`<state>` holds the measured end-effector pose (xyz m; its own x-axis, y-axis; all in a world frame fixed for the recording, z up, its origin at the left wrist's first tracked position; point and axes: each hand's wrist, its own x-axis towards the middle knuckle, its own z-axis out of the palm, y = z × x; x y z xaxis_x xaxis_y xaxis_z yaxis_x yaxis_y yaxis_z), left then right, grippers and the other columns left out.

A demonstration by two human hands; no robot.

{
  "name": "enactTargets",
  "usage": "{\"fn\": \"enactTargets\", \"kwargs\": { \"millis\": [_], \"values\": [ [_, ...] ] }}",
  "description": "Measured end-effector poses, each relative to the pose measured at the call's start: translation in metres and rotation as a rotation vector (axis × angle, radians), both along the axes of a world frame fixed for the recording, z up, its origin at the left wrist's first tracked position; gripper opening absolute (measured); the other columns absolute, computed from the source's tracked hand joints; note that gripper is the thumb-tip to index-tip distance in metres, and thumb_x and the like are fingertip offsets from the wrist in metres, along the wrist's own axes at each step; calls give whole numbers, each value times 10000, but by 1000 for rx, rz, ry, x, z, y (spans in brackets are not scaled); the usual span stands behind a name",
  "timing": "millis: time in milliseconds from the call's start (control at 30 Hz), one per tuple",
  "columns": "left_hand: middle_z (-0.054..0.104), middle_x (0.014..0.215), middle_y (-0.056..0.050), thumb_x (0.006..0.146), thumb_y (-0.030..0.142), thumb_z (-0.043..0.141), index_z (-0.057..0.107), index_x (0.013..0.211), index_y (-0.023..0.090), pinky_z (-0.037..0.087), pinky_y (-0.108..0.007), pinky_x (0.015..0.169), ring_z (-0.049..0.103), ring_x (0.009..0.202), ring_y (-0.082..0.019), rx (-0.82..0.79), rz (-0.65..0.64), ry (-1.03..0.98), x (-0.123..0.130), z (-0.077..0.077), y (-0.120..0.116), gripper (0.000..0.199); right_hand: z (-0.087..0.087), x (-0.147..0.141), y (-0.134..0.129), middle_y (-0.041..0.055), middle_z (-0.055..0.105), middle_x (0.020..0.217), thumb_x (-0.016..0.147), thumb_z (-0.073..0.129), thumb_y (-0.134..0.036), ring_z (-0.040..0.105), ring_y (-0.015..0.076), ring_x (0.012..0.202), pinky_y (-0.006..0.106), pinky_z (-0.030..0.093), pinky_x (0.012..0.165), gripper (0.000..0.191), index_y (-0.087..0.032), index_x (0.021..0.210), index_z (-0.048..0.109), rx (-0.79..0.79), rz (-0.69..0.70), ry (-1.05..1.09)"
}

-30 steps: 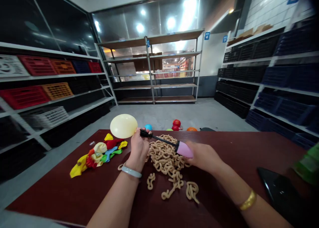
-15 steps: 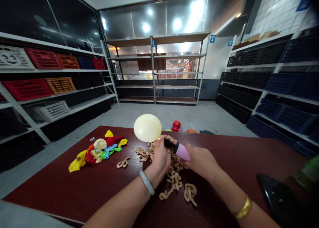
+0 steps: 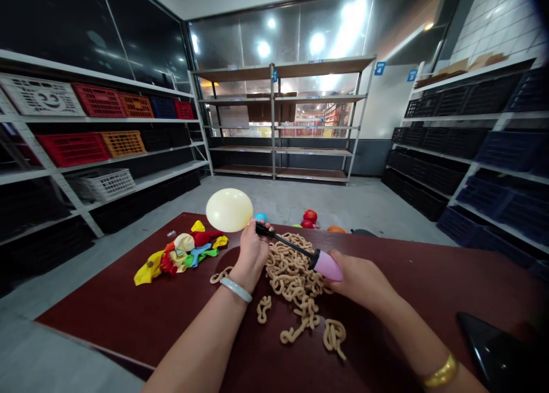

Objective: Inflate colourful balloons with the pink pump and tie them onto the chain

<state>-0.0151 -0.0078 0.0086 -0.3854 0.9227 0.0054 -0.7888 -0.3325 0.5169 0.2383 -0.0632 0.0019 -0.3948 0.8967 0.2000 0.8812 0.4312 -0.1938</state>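
Note:
An inflated pale yellow balloon [image 3: 229, 210] sits at the nozzle end of a hand balloon pump [image 3: 295, 245]. My left hand [image 3: 250, 254] is closed around the balloon's neck and the black front end of the pump; the fingers cover the join. The pump's thin black rod shows, drawn out. My right hand [image 3: 358, 278] grips its pink handle. Below the pump lies a heap of beige, squiggly strands [image 3: 291, 270], with a few loose pieces nearer me. Left of my hands, several uninflated coloured balloons [image 3: 182, 253] lie in a loose pile.
The dark red-brown table [image 3: 171, 324] carries everything. A black phone-like slab [image 3: 484, 344] lies at its right edge. Inflated balloons, including a red one [image 3: 309, 216], show beyond the far edge. Shelves with crates [image 3: 88, 150] stand at both sides, and a metal rack [image 3: 274, 124] behind.
My hands have moved apart, drawing the pump's rod out. The balloon and my left hand have shifted left in view, uncovering more of the beige heap. The view has swung slightly left.

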Motion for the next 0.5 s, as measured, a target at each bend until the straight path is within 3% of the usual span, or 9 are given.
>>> {"fn": "enactTargets", "kwargs": {
  "millis": [167,300,400,500],
  "values": [
    [590,709,-13,851,182,603,539,804,162,506,-275,643,579,625,-124,2,-113,-7,54,-18,-21,81,0,-5,-3,60,720,868,753,627,-438,683,268,804,294,320,576,311,-233,980,572,13,-23,-45],
    [598,694,-18,858,277,630,557,772,157,519,-282,677,580,626,-122,54,-187,20,88,-20,-42,165,0,-10,-4,57,719,878,756,632,-419,686,261,806,294,331,592,332,-236,1025,565,12,-42,-34],
    [594,680,-15,860,291,629,561,770,153,515,-278,660,574,604,-118,66,-172,38,91,-15,-43,178,-2,-12,-4,54,718,886,756,633,-417,683,257,799,294,337,598,339,-240,1037,562,24,-43,-16],
    [589,660,-15,858,218,609,548,776,149,507,-270,628,570,573,-117,-8,-107,33,76,-10,-32,124,-4,-11,-2,49,718,876,755,632,-412,679,249,786,289,335,592,347,-248,1054,571,21,-38,5]
  ]
}}
